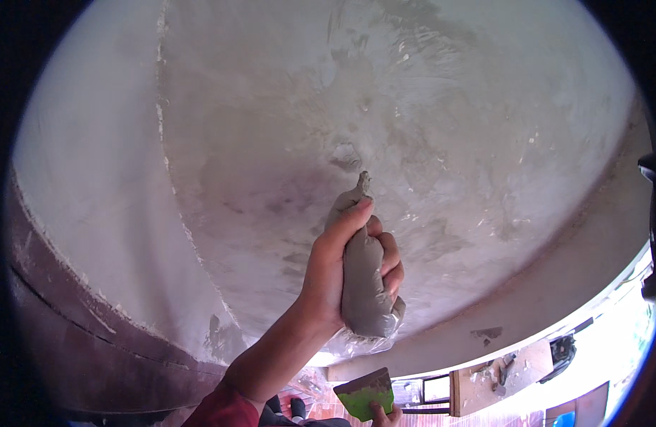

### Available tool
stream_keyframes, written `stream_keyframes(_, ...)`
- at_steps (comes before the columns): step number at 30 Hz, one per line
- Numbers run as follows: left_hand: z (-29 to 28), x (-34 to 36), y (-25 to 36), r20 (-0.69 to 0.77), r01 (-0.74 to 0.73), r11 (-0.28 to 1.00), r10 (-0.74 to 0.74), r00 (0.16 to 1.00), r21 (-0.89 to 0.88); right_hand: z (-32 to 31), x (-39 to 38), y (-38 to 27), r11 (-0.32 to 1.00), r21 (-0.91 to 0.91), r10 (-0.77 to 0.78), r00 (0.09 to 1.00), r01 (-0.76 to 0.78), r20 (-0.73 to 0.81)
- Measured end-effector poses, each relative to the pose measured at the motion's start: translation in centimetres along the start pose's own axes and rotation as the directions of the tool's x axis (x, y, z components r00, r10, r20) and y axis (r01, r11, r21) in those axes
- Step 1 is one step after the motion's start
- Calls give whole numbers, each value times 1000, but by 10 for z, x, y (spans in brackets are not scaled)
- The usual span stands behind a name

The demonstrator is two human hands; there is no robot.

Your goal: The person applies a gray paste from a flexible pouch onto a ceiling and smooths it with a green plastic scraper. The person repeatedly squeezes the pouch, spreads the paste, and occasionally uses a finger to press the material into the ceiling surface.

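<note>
One hand [342, 267] grips a putty bag [363, 285] at the wall [271, 142], the other [385, 414] pinching a green scraper [365, 395]; oversqueezing could drop putty.

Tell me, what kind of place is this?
Probably a building site or a room being repaired. A hand squeezes a bag of grey paste against a patchy plastered wall, and the other hand holds a green scraper.

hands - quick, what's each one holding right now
Left hand: closed around a grey putty-filled plastic bag, its tip against the wall.
Right hand: closed, holding a green scraper.
</note>
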State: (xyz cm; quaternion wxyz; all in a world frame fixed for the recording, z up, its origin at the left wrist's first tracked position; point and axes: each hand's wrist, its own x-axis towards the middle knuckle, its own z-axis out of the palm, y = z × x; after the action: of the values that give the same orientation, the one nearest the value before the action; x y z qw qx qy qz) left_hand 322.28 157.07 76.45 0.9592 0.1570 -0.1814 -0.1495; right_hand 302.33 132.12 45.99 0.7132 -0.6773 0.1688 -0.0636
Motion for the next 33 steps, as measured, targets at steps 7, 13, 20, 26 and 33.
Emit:
stream_keyframes(7,-8,12,-6,134,97,955,-61,989,-279,-5,-13,11,998,-11,57,996,-58,-64)
stream_keyframes(13,0,8,-2,122,125,920,-85,989,-372,-5,-13,8,998,-51,38,990,-45,-132)
stream_keyframes(20,3,10,1,190,178,869,-100,977,-461,1,-10,-4,999,-27,13,991,-17,-134)
stream_keyframes(26,1,9,4,281,215,809,-65,957,-547,4,-5,-2,1000,3,-26,992,26,-122)
stream_keyframes(33,-1,6,2,322,245,764,-51,945,-598,5,-3,-3,999,-52,-14,990,7,-140)
